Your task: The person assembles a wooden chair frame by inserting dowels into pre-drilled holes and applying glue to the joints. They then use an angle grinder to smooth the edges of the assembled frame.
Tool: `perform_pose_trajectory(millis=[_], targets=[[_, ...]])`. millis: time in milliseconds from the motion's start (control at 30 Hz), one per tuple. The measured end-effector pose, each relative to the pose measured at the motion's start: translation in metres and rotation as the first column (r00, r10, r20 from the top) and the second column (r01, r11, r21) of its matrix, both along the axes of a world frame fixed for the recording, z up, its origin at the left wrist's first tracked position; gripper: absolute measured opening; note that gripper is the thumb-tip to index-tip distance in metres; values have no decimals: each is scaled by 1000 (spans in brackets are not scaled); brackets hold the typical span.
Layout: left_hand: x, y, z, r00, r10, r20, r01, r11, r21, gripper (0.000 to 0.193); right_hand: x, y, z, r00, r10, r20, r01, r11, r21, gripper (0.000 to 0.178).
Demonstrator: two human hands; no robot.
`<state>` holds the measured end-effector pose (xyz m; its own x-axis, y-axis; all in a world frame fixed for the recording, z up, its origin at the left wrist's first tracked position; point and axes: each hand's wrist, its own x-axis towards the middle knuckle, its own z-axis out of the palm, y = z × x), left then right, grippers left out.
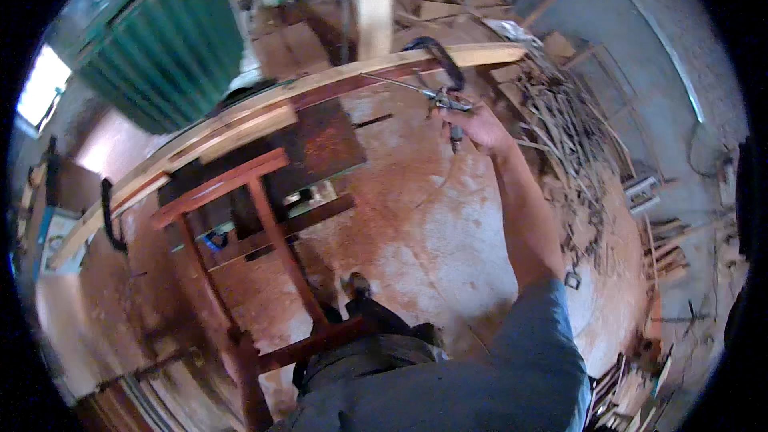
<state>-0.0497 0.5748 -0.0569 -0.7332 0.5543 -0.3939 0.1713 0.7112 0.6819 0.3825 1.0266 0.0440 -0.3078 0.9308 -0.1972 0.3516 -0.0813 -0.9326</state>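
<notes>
My right hand [482,126] is wrapped around an air blow gun [454,104]. Its long thin nozzle points left along a long pale wooden beam [336,78]. A black C-clamp [448,64] grips the beam just beyond the gun. On the left, a reddish-brown wooden frame [276,244] of joined bars reaches from my waist toward the beam. My left hand [240,350] is closed around the frame's near left corner, dim and a little blurred. Shorter pale wood strips [248,134] lie along the beam's near side.
Another black C-clamp [110,216] sits at the beam's left end. A pile of wood offcuts [564,144] covers the floor on the right. Green corrugated sheet [172,48] stands at far left. Beneath the frame are dark boards [308,220] on a dusty floor [432,232].
</notes>
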Motion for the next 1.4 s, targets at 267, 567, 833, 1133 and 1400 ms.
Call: perform_pose_trajectory(millis=[267,567,833,1133,1400], targets=[[-7,11,-7,998,51,41,-54,995,88,34,74,33,-66,976,3,219,-10,1000,28,42],[6,61,18,995,-39,-86,30,994,-103,37,102,48,-94,968,114,222,-81,985,-153,25],[5,80,4,982,-112,-150,86,982,-169,59,81,12,-90,981,-21,193,-47,938,344,37],[11,110,22,978,-157,-136,134,978,-161,62,82,-60,-88,980,-201,11,190,942,276,48],[-2,117,20,972,-203,-119,183,970,-163,66,-2,-189,-114,989,80,-122,-87,995,-52,46]])
